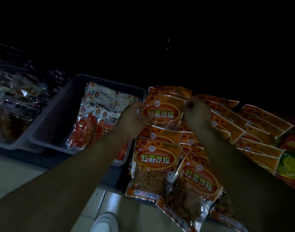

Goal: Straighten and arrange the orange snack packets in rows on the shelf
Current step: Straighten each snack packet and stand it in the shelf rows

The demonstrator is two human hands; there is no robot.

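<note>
Gripping orange packet (161, 113) edges, both hands: left (135, 118), right (197, 113); grey bin (59, 118) just left.

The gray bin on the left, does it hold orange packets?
No, the gray bin holds white and red packets; the orange packets lie to its right, outside it.

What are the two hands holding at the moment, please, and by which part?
Both hold one orange snack packet by its side edges: the left hand at its left edge, the right hand at its right edge.
</note>
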